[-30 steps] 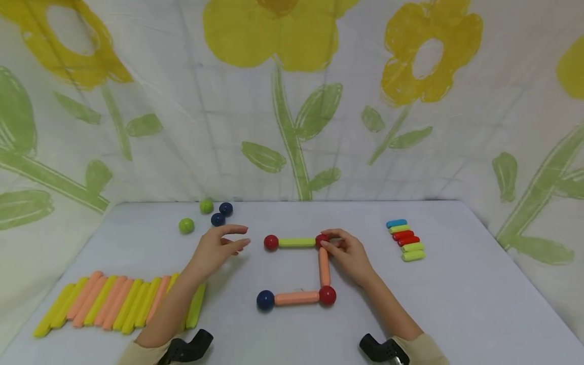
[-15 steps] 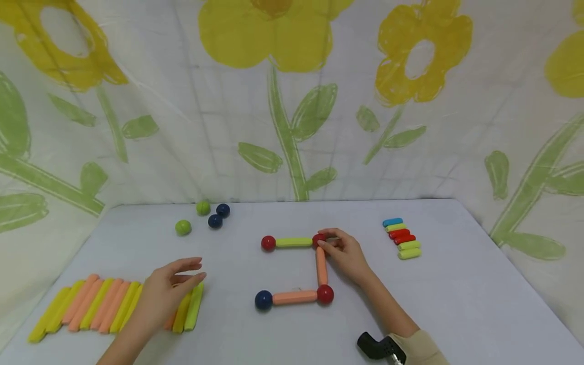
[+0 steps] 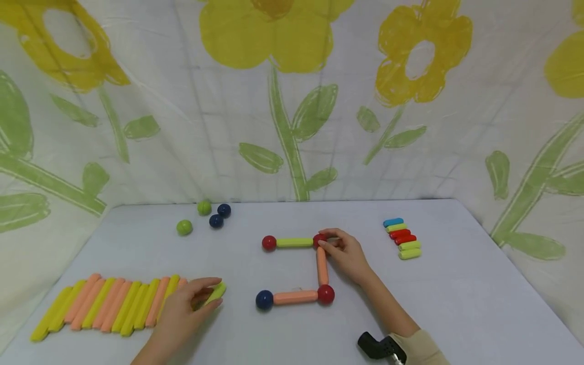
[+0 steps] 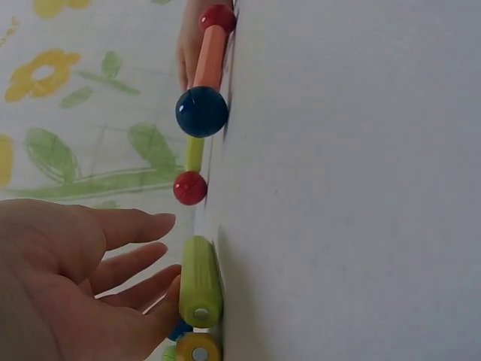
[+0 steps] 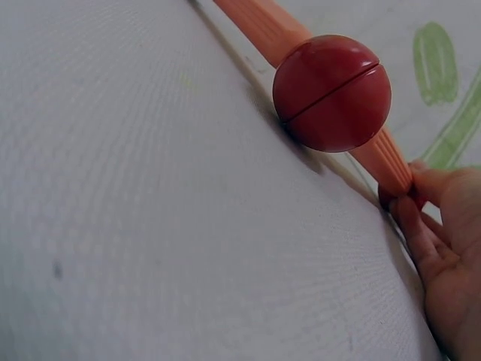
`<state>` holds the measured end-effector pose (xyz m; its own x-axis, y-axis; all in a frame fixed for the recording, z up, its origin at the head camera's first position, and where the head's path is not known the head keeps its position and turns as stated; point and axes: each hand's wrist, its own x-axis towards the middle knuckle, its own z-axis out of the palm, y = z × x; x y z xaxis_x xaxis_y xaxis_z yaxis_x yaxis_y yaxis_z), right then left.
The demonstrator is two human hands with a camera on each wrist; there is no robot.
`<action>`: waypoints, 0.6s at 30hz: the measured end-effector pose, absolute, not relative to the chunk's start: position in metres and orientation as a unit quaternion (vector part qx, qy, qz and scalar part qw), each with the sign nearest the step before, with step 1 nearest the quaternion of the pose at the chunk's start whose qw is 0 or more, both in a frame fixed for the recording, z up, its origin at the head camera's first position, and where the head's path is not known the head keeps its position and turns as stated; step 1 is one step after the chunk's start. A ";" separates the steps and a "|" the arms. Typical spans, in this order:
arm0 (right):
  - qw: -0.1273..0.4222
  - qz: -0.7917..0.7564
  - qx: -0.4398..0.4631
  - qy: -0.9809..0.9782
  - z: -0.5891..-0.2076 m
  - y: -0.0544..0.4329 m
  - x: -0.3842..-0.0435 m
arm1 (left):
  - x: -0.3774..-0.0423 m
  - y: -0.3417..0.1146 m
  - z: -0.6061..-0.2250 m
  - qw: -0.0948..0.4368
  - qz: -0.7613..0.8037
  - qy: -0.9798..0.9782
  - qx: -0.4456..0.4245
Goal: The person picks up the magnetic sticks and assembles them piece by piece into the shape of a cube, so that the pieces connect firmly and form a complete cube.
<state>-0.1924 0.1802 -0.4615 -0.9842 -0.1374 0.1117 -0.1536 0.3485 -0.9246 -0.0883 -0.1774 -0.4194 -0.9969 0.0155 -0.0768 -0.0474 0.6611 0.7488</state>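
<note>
My left hand (image 3: 184, 306) pinches a yellow-green stick (image 3: 216, 293) between thumb and fingers, low over the table at the right end of the stick row. In the left wrist view, this ribbed stick (image 4: 200, 278) lies close along the table surface by my fingertips. My right hand (image 3: 348, 257) pinches the red ball (image 3: 319, 240) at the upper right corner of a three-sided frame. A yellow-green stick (image 3: 294, 243) runs left from it to another red ball (image 3: 269, 243). An orange stick (image 3: 322, 266) leads down to a red ball (image 3: 326, 294), then an orange stick (image 3: 295, 297) to a dark blue ball (image 3: 264, 300).
A row of yellow and orange sticks (image 3: 107, 304) lies at the left. Two green balls (image 3: 184, 227) and two dark blue balls (image 3: 216, 221) sit at the back left. Short coloured sticks (image 3: 402, 238) are lined up at the right. A flowered cloth (image 3: 201, 126) hangs behind the table.
My left hand came down and back to the stick row, took hold of the rightmost yellow-green stick and shifted it right. My right hand stays on the corner ball.
</note>
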 end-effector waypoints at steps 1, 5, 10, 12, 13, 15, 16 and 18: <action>0.006 0.564 0.088 -0.821 -0.462 0.180 -0.192 | -0.089 -0.175 -0.421 0.040 0.411 0.911 -0.005; 0.004 0.565 0.087 -0.820 -0.462 0.181 -0.193 | -0.089 -0.168 -0.425 0.072 0.413 0.908 -0.012; 0.005 0.567 0.087 -0.819 -0.462 0.180 -0.193 | -0.089 -0.165 -0.430 0.092 0.416 0.904 -0.017; 0.005 0.567 0.085 -0.819 -0.462 0.180 -0.193 | -0.090 -0.165 -0.430 0.093 0.413 0.906 -0.018; 0.005 0.567 0.084 -0.820 -0.462 0.180 -0.193 | -0.090 -0.164 -0.430 0.094 0.413 0.906 -0.018; 0.005 0.567 0.083 -0.820 -0.462 0.180 -0.193 | -0.091 -0.163 -0.428 0.094 0.412 0.906 -0.018; 0.006 0.567 0.082 -0.820 -0.462 0.180 -0.193 | -0.092 -0.163 -0.427 0.091 0.412 0.906 -0.015; 0.006 0.566 0.082 -0.820 -0.462 0.180 -0.193 | -0.095 -0.161 -0.424 0.083 0.416 0.905 -0.008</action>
<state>-0.1927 0.1799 -0.4619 -0.9866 -0.1274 0.1016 -0.1403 0.3461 -0.9276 -0.0947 -0.1611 -0.4243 -0.9861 0.0538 -0.1570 -0.0842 0.6530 0.7527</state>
